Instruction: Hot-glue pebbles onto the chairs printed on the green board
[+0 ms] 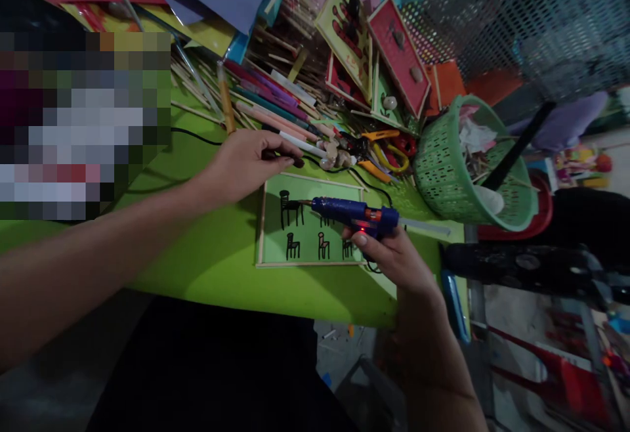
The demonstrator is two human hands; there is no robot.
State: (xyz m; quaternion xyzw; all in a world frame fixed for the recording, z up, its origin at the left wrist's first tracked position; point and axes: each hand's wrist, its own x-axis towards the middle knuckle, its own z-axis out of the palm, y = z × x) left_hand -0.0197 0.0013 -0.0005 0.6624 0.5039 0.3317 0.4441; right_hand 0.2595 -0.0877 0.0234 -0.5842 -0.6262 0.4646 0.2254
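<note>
My right hand (386, 251) is wrapped round a blue hot glue gun (344, 212), its red light lit and a clear glue stick (426, 227) jutting from the back. The nozzle points left over a green card (305, 248) framed with thin wooden sticks. Several small black chairs are drawn on this card, and the gun hides part of them. Just above the card's upper left edge, my left hand (249, 163) has its fingers pinched together. A small dark thing shows at its fingertips, too small to name. Small stones (336, 155) lie to the right of that hand.
Pens (275, 100), wooden sticks and scissors (391, 153) crowd the back of the green table (221, 281). Finished framed cards (398, 54) lean behind them. A green basket (443, 163) with scraps stands at the right. A black cord (378, 189) runs behind the card.
</note>
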